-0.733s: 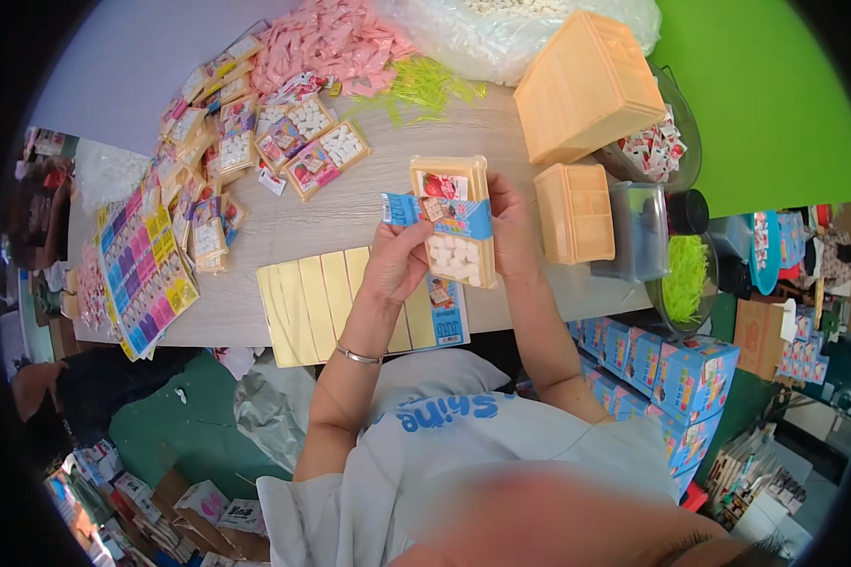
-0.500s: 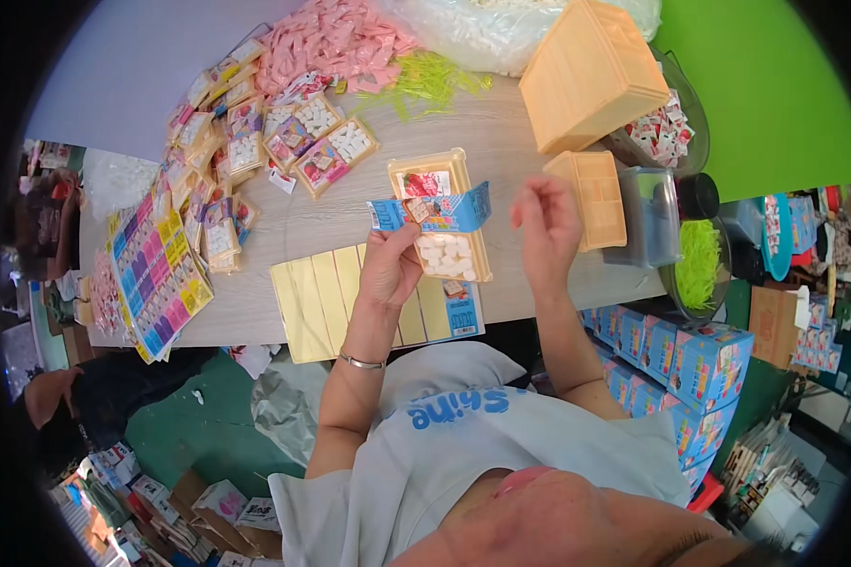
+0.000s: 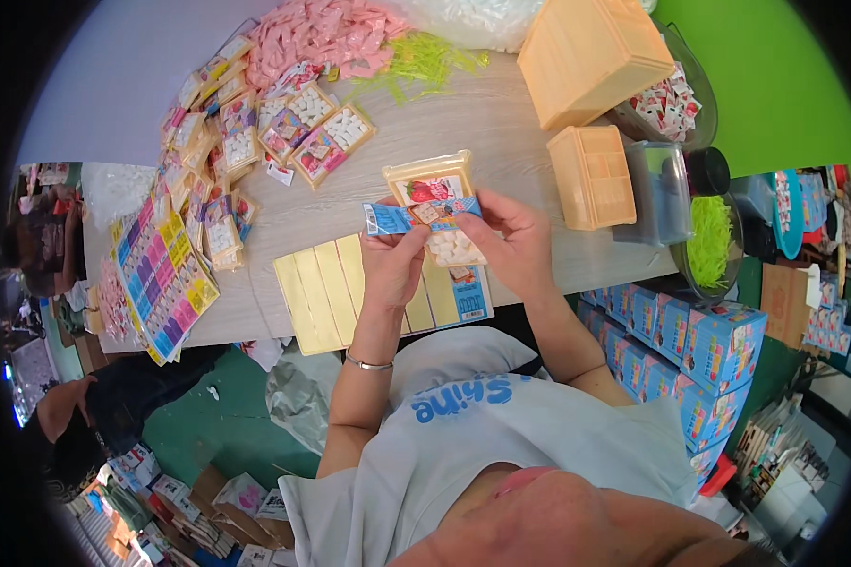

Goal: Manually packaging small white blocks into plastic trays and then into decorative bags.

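A cream plastic tray (image 3: 427, 170) with white candy-like pieces (image 3: 457, 248) and a strawberry-printed packet (image 3: 430, 189) lies in front of me. Across its middle runs a blue printed sticker label (image 3: 397, 218). My left hand (image 3: 392, 263) pinches the label's left part, thumb on top. At the other end, my right hand (image 3: 515, 244) is closed on the label, its thumb pressing near the tray's right side. Below the tray, partly under my left hand, is a pale yellow label backing sheet (image 3: 317, 283) with one blue label (image 3: 470, 295) at its right end.
Filled trays (image 3: 331, 142) lie heaped at the left, near multicoloured label sheets (image 3: 166, 274). Pink packets (image 3: 322, 38) and green paper shreds (image 3: 411, 66) are at the back. Stacked cream trays (image 3: 591, 61), a clear bin (image 3: 657, 194) and blue boxes (image 3: 718, 350) stand right.
My right hand has come in from the right and taken hold of the label's right end. That end, raised before, now lies lower against the tray.
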Demonstrator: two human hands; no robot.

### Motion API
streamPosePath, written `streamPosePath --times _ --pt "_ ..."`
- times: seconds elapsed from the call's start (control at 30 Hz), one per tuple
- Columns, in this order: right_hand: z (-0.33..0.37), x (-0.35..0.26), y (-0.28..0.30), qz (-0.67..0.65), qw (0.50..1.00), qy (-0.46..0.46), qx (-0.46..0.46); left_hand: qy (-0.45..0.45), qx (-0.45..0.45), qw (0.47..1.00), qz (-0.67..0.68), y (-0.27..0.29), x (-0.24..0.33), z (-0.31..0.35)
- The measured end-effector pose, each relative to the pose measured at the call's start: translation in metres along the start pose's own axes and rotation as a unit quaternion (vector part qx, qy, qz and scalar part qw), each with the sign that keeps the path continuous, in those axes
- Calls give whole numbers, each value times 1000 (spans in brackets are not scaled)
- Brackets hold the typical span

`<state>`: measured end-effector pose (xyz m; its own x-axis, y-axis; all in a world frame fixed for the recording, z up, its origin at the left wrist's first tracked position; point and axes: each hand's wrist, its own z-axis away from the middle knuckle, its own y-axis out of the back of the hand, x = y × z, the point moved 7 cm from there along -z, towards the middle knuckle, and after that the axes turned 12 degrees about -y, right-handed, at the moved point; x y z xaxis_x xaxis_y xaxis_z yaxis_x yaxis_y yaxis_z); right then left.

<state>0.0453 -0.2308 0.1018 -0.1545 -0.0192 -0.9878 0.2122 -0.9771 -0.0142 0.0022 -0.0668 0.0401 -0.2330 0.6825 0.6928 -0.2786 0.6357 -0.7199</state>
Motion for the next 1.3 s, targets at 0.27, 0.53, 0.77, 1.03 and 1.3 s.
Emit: streamPosePath --times 0.27,0.53,0.77,1.03,1.3 --pt "-18 35 -2 -117 981 -84 -128 17 -14 997 -80 3 6 -7" --pt "-19 48 -8 -210 972 -69 -83 -376 -86 685 -618 -32 87 24" --pt "3 22 -9 -59 975 115 -182 -149 -110 906 -381 -15 56 24" --pt "35 -21 -9 205 896 370 -134 -355 -323 727 -491 -39 81 51" --pt "38 -15 -29 209 895 363 -150 -306 -346 729 -505 -25 81 54"
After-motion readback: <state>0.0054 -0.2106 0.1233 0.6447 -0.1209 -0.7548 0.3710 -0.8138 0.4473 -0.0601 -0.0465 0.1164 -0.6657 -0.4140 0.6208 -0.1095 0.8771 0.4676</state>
